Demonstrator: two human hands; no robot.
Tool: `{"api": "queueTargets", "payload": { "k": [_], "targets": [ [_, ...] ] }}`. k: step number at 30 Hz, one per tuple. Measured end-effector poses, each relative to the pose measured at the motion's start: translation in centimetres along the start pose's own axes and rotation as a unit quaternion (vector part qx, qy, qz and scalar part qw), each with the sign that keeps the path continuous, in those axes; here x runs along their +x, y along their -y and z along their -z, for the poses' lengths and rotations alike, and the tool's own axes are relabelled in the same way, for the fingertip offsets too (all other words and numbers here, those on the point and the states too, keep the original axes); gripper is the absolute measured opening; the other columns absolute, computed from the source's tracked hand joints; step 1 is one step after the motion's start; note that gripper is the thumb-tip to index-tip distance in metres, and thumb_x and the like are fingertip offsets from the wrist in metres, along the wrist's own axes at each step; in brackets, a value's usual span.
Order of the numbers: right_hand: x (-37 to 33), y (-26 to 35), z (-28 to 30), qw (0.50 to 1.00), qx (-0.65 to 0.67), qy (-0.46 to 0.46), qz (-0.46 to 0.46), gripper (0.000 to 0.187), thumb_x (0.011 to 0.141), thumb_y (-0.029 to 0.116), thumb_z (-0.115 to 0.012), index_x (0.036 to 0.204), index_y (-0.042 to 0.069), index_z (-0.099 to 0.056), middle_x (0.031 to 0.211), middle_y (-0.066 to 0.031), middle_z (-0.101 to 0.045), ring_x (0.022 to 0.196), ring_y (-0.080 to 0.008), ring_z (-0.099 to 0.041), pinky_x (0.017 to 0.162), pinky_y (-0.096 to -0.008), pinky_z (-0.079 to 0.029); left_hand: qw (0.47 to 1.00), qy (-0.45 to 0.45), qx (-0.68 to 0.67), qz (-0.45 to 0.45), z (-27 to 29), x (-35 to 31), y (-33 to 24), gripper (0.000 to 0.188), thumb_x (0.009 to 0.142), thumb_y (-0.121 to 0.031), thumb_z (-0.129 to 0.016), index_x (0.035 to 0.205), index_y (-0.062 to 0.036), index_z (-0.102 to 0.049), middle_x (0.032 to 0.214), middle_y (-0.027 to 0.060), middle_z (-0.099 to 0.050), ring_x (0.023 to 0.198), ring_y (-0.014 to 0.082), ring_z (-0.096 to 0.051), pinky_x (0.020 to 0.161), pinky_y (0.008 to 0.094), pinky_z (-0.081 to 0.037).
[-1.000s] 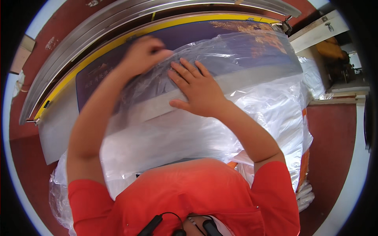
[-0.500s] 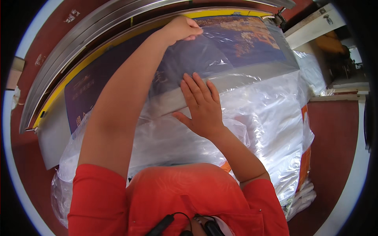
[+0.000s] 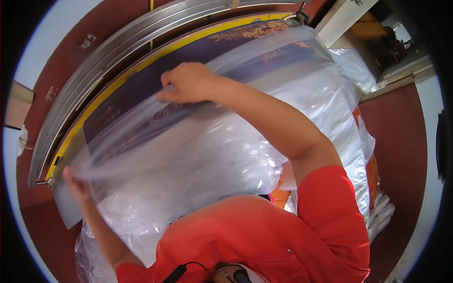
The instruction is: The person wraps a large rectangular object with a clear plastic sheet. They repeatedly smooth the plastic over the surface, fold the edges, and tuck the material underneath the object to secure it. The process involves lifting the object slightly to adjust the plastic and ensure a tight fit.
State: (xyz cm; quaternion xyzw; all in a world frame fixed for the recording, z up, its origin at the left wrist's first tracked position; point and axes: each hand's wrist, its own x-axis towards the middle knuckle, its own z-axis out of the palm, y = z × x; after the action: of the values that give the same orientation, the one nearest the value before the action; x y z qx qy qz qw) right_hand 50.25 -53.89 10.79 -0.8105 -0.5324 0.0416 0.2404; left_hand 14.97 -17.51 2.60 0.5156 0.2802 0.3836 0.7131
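A large clear plastic sheet (image 3: 212, 137) spreads over a dark blue printed panel (image 3: 155, 70) with gold lettering and a leafy pattern. Near the panel's middle, my right hand (image 3: 186, 82) is closed and pinches the sheet's far edge. At the far left, my left hand (image 3: 75, 181) is blurred but looks closed on the left corner of the same sheet. Between the two hands the edge runs stretched and slightly raised. Part of the panel's lettering shows hazily through the film.
A yellow strip (image 3: 108, 89) and curved-looking metal rails (image 3: 94, 70) run along the panel's far side. More crumpled plastic (image 3: 349, 137) hangs at the right over something orange (image 3: 373, 174). A white post (image 3: 342, 21) stands at the back right.
My left hand has come from the panel's far edge down to the far left. My right hand has lifted off the film, moved up and left, and gripped its edge. The sheet is drawn leftward.
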Motion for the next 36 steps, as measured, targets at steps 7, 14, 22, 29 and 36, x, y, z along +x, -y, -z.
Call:
{"api": "queueTargets", "payload": {
  "k": [7, 14, 22, 29, 36],
  "targets": [
    [-5.4, -3.4, 1.8, 0.99, 0.016, 0.082, 0.116, 0.03, 0.066, 0.025, -0.057, 0.088, 0.006, -0.056, 0.082, -0.0154, -0.057, 0.077, -0.0303, -0.055, 0.066, -0.0354, -0.043, 0.629, -0.404, 0.661, -0.064, 35.0, -8.3, -13.3, 0.048, 0.084, -0.039, -0.039, 0.112, 0.0, -0.043, 0.11, 0.0171, -0.048, 0.099, 0.0272, -0.049, 0.082, 0.0336, -0.038],
    [-19.5, -15.9, 28.8, 0.909, -0.094, 0.022, -0.405, 0.042, 0.075, 0.024, -0.057, 0.107, 0.0, -0.048, 0.093, -0.0068, -0.054, 0.079, -0.0125, -0.05, 0.072, -0.0272, -0.04, 0.716, -0.271, 0.627, -0.145, 31.8, -0.5, -8.1, 0.045, 0.085, -0.036, -0.04, 0.109, 0.0021, -0.046, 0.107, 0.0169, -0.05, 0.098, 0.027, -0.048, 0.083, 0.0322, -0.036],
    [-16.3, -8.6, 24.3, 0.787, -0.527, -0.321, -0.021, 0.042, 0.081, 0.029, -0.044, 0.115, 0.004, -0.042, 0.11, -0.017, -0.044, 0.1, -0.029, -0.04, 0.084, -0.0352, -0.033, 0.67, -0.142, 0.707, -0.176, 22.1, 9.9, -4.8, 0.031, 0.087, -0.027, -0.037, 0.093, 0.0009, -0.048, 0.088, 0.015, -0.053, 0.077, 0.026, -0.049, 0.07, 0.0344, -0.038],
    [-16.8, -18.4, 11.7, 0.846, -0.321, -0.01, -0.426, 0.044, 0.086, 0.035, -0.035, 0.117, 0.004, -0.04, 0.115, -0.0173, -0.044, 0.108, -0.0314, -0.039, 0.09, -0.0358, -0.03, 0.701, -0.042, 0.669, -0.242, 27.0, 8.5, -3.0, 0.037, 0.087, -0.023, -0.034, 0.118, -0.0027, -0.037, 0.112, 0.0172, -0.047, 0.103, 0.0267, -0.046, 0.085, 0.0303, -0.035],
    [-16.3, -24.7, 11.3, 0.846, -0.317, -0.024, -0.427, 0.046, 0.086, 0.037, -0.033, 0.122, 0.007, -0.035, 0.121, -0.0164, -0.038, 0.114, -0.0315, -0.033, 0.094, -0.0375, -0.026, 0.628, -0.076, 0.774, 0.01, 29.9, 6.8, -3.3, 0.046, 0.087, -0.031, -0.034, 0.123, -0.0038, -0.032, 0.119, 0.0134, -0.043, 0.112, 0.0218, -0.04, 0.09, 0.0288, -0.031]
  ]
}}
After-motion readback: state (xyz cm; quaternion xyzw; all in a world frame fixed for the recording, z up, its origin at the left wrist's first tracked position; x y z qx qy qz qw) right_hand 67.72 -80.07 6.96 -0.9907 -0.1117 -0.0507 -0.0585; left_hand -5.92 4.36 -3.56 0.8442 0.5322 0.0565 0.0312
